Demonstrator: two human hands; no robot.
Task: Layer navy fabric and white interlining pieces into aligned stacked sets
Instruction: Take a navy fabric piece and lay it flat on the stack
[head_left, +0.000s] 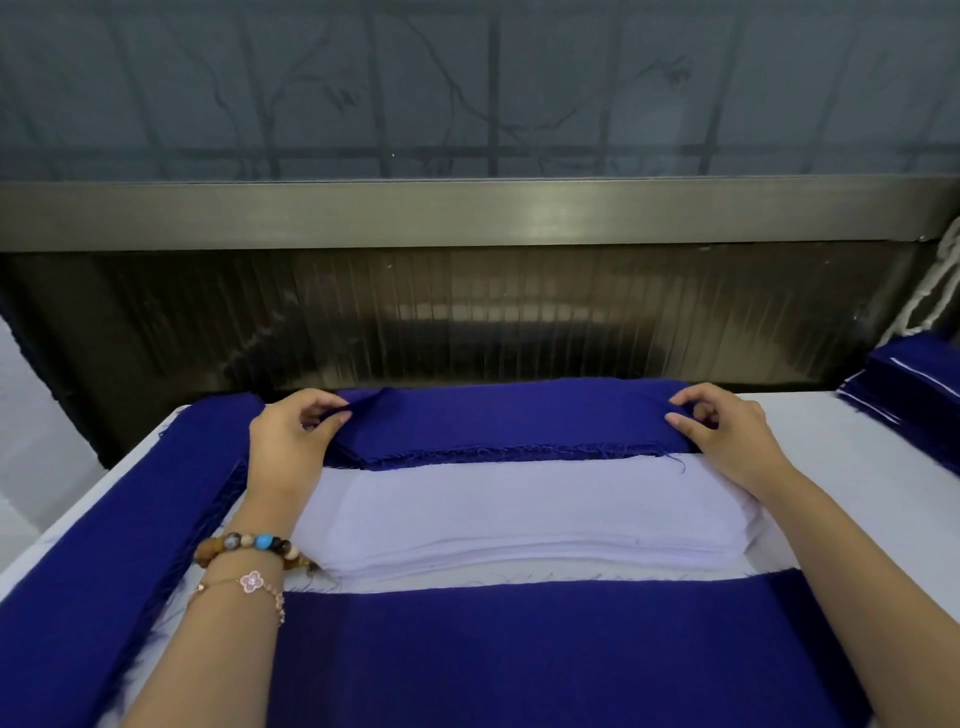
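Note:
A stack of navy fabric strips (511, 421) lies across the far side of the table, its frayed near edge facing me. My left hand (293, 441) pinches the top strip at its left end, thumb and fingers curled on a lifted fold. My right hand (727, 436) pinches the same strip at its right end. Directly in front of that stack sits a stack of white interlining pieces (519, 514). Nearest to me lies a wide navy piece (519, 660) over a white layer.
A long navy strip stack (104, 545) runs down the left side of the white table (857, 467). Another navy pile with white edges (914, 384) sits at the far right. A dark metal rail and ribbed panel (467, 312) stand right behind the table.

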